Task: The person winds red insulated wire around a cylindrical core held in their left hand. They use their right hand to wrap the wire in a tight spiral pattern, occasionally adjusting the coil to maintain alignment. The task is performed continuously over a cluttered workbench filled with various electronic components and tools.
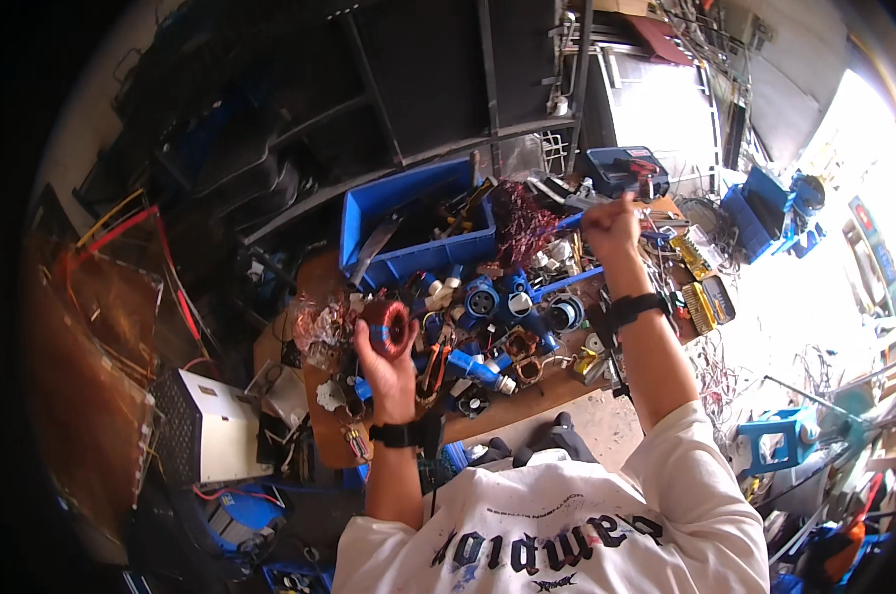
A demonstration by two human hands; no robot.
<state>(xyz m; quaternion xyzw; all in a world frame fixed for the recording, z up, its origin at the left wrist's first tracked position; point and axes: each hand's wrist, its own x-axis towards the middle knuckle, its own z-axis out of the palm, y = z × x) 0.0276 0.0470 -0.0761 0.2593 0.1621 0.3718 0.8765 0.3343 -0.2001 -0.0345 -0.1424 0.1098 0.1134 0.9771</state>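
Observation:
My left hand (387,366) grips a round copper-red wound coil (387,327) with a blue band, above the left part of the cluttered wooden workbench (502,416). My right hand (611,230) is raised over the back right of the bench, fingers curled; what they hold, if anything, I cannot make out. A blue bar (572,221) lies beside those fingers, near a tangle of dark red wire (522,223). Between my hands are blue connectors (480,297), white fittings and metal parts. A pair of orange-handled pliers (432,371) lies just right of my left hand.
A blue crate (413,265) with tools stands at the back left. Open yellow bit cases (708,307) sit at the right edge. A white metal box (215,426) is at the lower left, a turquoise plastic stool (780,441) at the right, among cables. Dark metal framing rises behind.

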